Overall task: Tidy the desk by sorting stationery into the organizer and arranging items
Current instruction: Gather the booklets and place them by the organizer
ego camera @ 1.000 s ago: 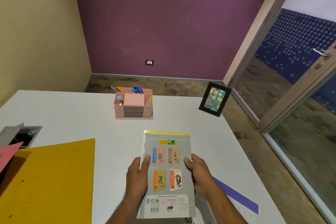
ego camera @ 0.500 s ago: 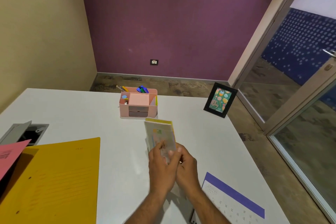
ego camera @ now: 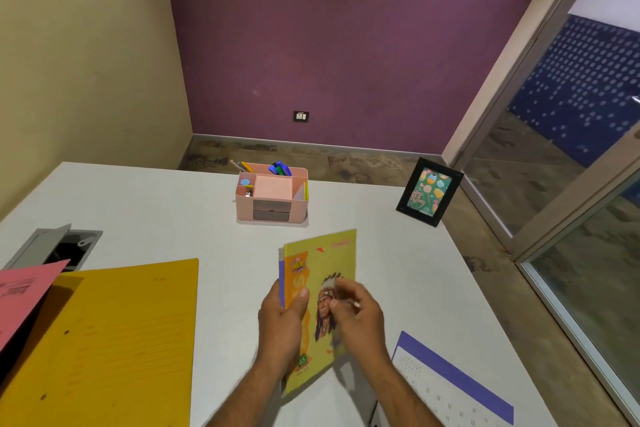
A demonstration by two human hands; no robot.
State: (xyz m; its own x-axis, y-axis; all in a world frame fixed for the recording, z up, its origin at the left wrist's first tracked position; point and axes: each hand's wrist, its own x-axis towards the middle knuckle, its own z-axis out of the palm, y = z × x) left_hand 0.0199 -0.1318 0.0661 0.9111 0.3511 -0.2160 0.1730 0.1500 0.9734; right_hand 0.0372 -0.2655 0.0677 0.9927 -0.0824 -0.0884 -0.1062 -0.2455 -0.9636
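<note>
**Yellow notebook held upright over the white desk**

Yellow-green, with a feathered-headdress portrait on its paper cover, the thin notebook is standing with its long axis running away from the person, top edge pointing toward the pink plastic desk organizer and tilting slightly right. It is hovering above the white desk, low in the middle, between the two hands. The left hand is gripping its left edge, thumb pressing on the cover and fingers wrapping behind. The right hand is lying over the cover's right side, fingers loosely curled; blur is hiding whether they are pinching the edge. A mustard-yellow paper folder is lying to the left, and a white calendar sheet with a purple band to the right. A black-framed birthday picture is standing near the far right corner.
</note>
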